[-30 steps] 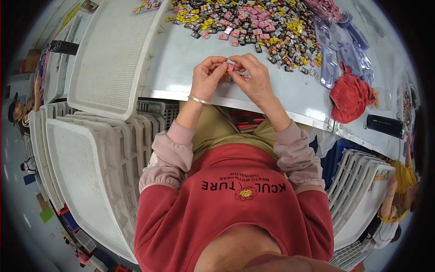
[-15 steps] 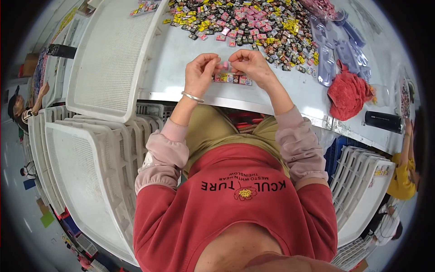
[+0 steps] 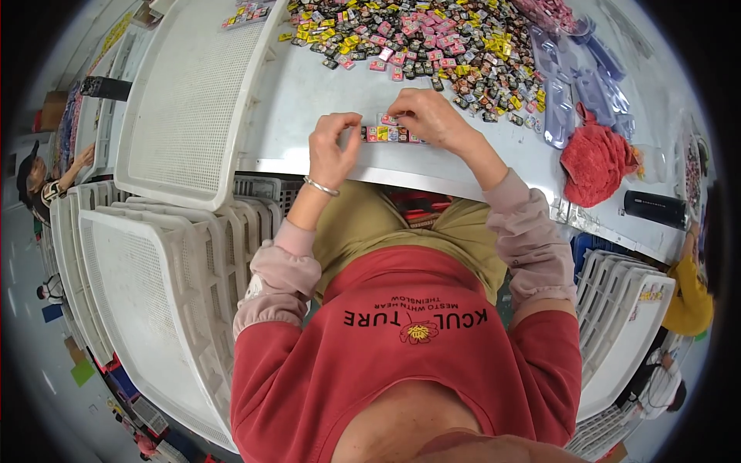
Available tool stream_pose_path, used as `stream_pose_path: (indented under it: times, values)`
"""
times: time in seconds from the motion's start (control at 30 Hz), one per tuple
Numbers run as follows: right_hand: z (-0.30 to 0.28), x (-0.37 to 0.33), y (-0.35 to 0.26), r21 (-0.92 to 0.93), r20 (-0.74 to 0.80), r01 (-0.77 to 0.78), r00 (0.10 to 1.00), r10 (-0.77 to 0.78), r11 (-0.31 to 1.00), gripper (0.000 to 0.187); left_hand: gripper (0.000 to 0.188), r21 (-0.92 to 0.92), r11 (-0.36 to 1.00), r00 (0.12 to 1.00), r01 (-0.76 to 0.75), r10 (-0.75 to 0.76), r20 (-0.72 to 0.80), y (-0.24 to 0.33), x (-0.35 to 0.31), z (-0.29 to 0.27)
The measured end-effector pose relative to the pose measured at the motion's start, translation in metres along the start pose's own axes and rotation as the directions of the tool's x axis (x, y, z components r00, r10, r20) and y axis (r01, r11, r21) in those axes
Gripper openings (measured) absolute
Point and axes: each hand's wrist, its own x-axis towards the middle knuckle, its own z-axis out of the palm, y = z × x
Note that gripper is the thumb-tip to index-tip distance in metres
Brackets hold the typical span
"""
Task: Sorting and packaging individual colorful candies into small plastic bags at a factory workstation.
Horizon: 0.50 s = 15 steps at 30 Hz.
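Note:
A short row of small coloured blocks (image 3: pixel 382 134), like tiny packets in pink, yellow and black, lies on the white table (image 3: pixel 297 96) near its front edge. My left hand (image 3: pixel 333 153) is at the left end of this row, fingers curved and thumb apart, with nothing visible between them. Over the row, my right hand (image 3: pixel 432 119) pinches a small pink block (image 3: pixel 388 120) at the row's far side. The right hand covers the row's right end. Beyond my hands spreads a large loose pile of similar blocks (image 3: pixel 417 38).
Left of me, a white mesh tray (image 3: pixel 193 100) lies at the table, with stacked white trays (image 3: pixel 139 285) below. To the right are clear plastic trays (image 3: pixel 557 112), a red cloth (image 3: pixel 594 163) and a black cylinder (image 3: pixel 654 208). Other people work at both sides.
My hands have moved apart. The left went down and left to the row's end; the pink block, held between both hands before, is now at the row under my right fingers.

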Motion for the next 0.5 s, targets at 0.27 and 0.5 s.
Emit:
stream_pose_path:
  times: [0.27, 0.5]
  values:
    - [0.015, 0.004, -0.024, -0.273, -0.071, -0.078, 0.996, 0.060, 0.959, 0.005, 0.020, 0.217, 0.943, 0.967, -0.253, 0.242, 0.079, 0.006, -0.002, 0.014]
    - [0.016, 0.002, -0.025, -0.325, -0.085, 0.031, 0.994, -0.062, 0.945, 0.003, 0.018, 0.170, 0.962, 0.977, -0.212, 0.210, 0.029, -0.002, 0.008, 0.007]
